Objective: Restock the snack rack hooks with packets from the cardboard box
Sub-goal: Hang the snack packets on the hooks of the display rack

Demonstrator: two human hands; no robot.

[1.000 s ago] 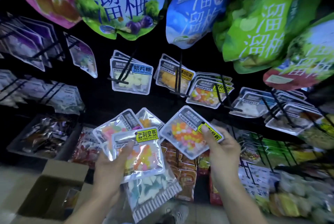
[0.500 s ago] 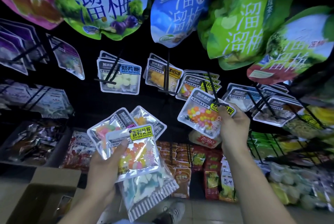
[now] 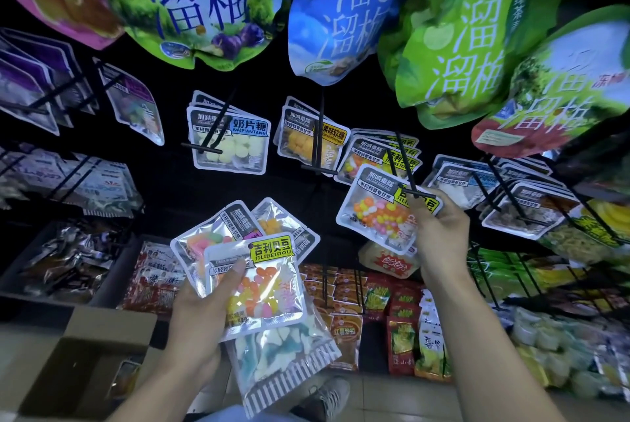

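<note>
My right hand [image 3: 439, 234] pinches a jelly bean packet [image 3: 378, 210] by its upper right corner, right at the tip of a black rack hook [image 3: 404, 162]. Matching jelly bean packets hang further back on that hook. My left hand [image 3: 201, 316] grips a fanned stack of several packets [image 3: 259, 271], thumb pressed on the top one with the yellow label. A striped bag of blue and white candy sticks out below the stack. The open cardboard box [image 3: 78, 363] sits at the lower left on the floor.
Large plum snack bags [image 3: 341, 19] hang overhead across the top. Neighbouring hooks carry milk tablet packets [image 3: 231, 142] and yellow gummy packets [image 3: 310, 138]. Lower shelves hold red and green snack packs [image 3: 392, 305]. A tray of dark wrapped snacks [image 3: 64, 258] sits at the left.
My right hand has lifted the jelly bean packet up and to the right, from beside the stack to the hook's tip. My left hand keeps its stack almost still.
</note>
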